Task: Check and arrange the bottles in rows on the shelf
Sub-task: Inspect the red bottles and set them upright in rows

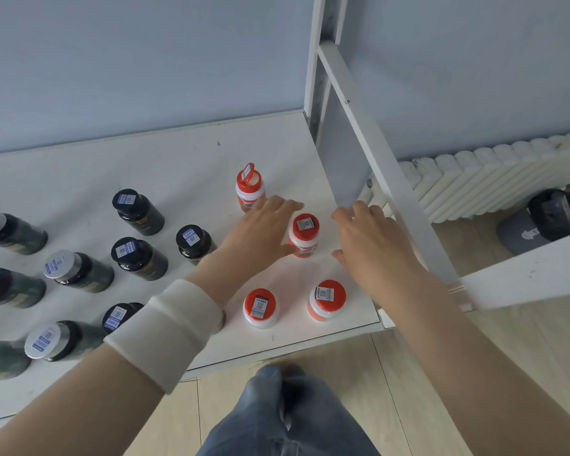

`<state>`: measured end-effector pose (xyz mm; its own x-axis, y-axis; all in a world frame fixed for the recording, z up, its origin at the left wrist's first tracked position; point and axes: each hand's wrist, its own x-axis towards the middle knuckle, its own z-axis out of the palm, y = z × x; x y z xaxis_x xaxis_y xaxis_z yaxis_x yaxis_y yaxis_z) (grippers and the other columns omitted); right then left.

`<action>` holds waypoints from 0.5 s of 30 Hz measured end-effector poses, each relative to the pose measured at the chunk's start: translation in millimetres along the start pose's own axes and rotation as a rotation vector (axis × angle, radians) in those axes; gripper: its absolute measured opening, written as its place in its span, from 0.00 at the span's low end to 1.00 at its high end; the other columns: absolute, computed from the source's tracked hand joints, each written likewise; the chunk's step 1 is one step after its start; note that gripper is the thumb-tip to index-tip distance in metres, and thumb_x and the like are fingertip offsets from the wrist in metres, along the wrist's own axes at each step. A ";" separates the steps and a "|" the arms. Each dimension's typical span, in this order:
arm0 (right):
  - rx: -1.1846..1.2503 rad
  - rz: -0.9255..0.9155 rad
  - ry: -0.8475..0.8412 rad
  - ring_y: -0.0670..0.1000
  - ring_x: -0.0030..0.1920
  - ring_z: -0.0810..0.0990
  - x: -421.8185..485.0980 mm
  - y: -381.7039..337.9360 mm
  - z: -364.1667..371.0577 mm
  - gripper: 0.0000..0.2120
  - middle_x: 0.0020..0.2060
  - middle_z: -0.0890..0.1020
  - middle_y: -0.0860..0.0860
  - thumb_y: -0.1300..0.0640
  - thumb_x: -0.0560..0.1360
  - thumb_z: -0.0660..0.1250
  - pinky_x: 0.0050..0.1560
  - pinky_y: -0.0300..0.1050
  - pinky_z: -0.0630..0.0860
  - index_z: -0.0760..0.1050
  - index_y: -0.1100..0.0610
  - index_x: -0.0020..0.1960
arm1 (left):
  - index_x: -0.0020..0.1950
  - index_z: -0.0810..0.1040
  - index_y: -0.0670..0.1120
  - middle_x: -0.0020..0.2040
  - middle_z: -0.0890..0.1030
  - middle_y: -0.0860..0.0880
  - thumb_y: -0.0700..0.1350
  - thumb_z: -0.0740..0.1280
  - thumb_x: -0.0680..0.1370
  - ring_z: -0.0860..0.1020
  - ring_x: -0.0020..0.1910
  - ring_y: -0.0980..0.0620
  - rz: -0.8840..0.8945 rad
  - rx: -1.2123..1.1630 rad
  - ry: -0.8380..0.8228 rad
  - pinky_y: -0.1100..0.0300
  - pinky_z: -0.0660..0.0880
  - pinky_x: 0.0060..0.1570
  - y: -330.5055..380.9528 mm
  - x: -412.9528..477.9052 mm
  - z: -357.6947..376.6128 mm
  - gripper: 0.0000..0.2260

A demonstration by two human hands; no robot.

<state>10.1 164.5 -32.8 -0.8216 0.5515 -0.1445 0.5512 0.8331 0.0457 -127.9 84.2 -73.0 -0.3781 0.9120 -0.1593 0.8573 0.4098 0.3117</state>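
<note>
Several red-capped white bottles stand on the right part of the white shelf. The rear one has its flip lid raised. The middle one stands between my hands. Two more stand near the front edge. My left hand, with a white wristband, reaches over the shelf with straight fingers beside the middle bottle's left side. My right hand hovers to that bottle's right, fingers relaxed and holding nothing. Dark bottles with black caps and silver caps fill the left part.
A white diagonal brace and upright post of the shelf frame stand just right of my right hand. Behind is a blue wall. A white radiator and a dark bin lie to the right. My jeans show below.
</note>
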 end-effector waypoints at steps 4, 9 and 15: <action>0.044 -0.024 -0.006 0.55 0.56 0.74 2.2 -3.1 -7.9 0.22 0.58 0.72 0.56 0.52 0.75 0.66 0.54 0.46 0.74 0.63 0.57 0.64 | 0.71 0.63 0.50 0.69 0.68 0.46 0.52 0.67 0.75 0.66 0.66 0.45 -0.152 0.082 -0.007 0.51 0.67 0.63 -29.3 -21.4 -5.9 0.27; 0.335 -0.022 0.086 0.51 0.59 0.76 2.8 -15.7 -13.3 0.23 0.63 0.72 0.51 0.46 0.77 0.60 0.50 0.40 0.73 0.62 0.53 0.68 | 0.64 0.70 0.48 0.59 0.75 0.47 0.47 0.69 0.74 0.75 0.55 0.47 -0.329 -0.333 0.081 0.59 0.72 0.50 -42.5 -34.2 -16.0 0.19; 1.339 0.073 -0.200 0.48 0.38 0.82 7.2 -38.2 -5.0 0.22 0.51 0.79 0.52 0.44 0.76 0.56 0.35 0.41 0.78 0.63 0.50 0.68 | 0.54 0.77 0.51 0.51 0.82 0.51 0.46 0.73 0.68 0.81 0.50 0.51 -0.156 -1.249 0.137 0.61 0.78 0.46 -52.9 -76.5 -48.6 0.16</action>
<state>-17.6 136.9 -30.6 -0.8128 0.4815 -0.3280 0.4037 0.0597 -0.9129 -161.2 -6.4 -31.8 -0.5424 0.8162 -0.1993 -0.0839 0.1834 0.9795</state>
